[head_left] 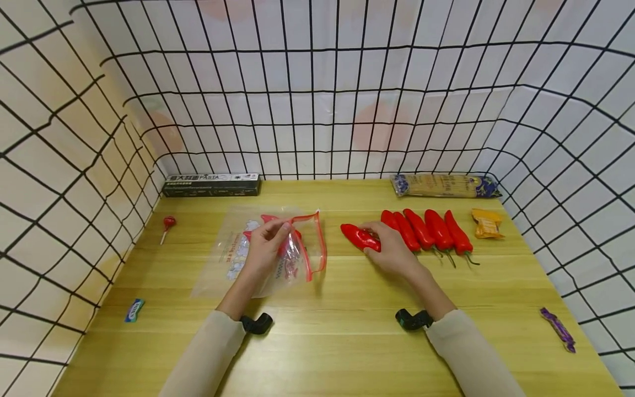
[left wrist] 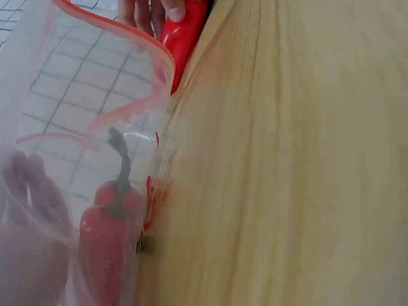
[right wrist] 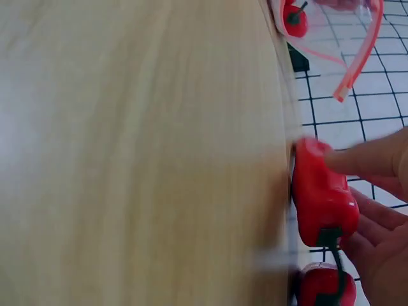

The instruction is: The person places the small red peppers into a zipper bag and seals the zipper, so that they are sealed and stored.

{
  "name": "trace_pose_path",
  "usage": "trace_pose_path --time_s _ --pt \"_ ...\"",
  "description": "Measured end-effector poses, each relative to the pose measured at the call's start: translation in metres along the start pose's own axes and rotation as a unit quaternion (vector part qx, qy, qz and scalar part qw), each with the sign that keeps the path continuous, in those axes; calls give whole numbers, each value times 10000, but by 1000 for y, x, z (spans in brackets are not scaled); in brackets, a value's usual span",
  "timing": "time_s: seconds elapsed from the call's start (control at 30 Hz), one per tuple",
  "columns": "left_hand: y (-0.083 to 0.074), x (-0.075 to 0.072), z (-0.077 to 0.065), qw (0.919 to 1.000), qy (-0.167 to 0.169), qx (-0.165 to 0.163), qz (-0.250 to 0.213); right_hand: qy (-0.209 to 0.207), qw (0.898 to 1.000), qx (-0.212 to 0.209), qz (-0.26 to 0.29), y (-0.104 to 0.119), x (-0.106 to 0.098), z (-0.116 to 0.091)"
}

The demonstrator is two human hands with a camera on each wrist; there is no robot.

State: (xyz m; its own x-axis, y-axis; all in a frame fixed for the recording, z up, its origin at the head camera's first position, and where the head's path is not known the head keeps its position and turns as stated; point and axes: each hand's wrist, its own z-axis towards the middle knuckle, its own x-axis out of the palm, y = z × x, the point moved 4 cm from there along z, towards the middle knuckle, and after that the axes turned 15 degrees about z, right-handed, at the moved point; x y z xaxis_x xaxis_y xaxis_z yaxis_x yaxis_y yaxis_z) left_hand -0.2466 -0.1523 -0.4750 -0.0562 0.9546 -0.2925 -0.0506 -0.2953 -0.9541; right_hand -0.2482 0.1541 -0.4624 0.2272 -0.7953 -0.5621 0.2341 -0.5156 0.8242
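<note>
— Red pepper [head_left: 355, 235]; where, and how held?
— Between the clear bag [head_left: 324, 253] and the loose peppers [head_left: 418, 227]; right hand [head_left: 390, 248] curled round it; left hand [head_left: 263, 248] pinches the bag's rim; more peppers [left wrist: 104, 245] inside
— Step?
— Grasping one, I'd judge; next move seems to call for a steady lift and the bag mouth held wide

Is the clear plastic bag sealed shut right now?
No, the plastic bag gapes at its red edge, which the left hand pinches on one side.
</note>
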Motion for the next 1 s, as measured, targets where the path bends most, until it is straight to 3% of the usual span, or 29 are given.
trace_pose_path --time_s 0.13,0.37,0.57,0.67,0.77,0.9,1.0 --pt "-2 1 0 9999 92 -50 75 -26 9997 -132 -218 2 0 -5" --pt "-4 0 1 9991 117 -249 -333 -3 9979 -145 -625 4 -2 -13" --pt "-10 -2 -1 9999 46 -100 -69 166 9968 -159 -760 3 3 -12" --pt "-13 -3 -1 9999 3 137 14 -63 9989 -115 -452 4 2 -13" --pt "-15 -2 -1 9994 21 347 73 -562 9983 -117 62 5 -4 -14" --pt "-16 -2 -1 9992 11 399 37 -1145 9884 -174 982 8 -14 -17" --pt "-16 -2 -2 9994 -63 353 33 -1157 9793 -163 1650 13 -18 -18"
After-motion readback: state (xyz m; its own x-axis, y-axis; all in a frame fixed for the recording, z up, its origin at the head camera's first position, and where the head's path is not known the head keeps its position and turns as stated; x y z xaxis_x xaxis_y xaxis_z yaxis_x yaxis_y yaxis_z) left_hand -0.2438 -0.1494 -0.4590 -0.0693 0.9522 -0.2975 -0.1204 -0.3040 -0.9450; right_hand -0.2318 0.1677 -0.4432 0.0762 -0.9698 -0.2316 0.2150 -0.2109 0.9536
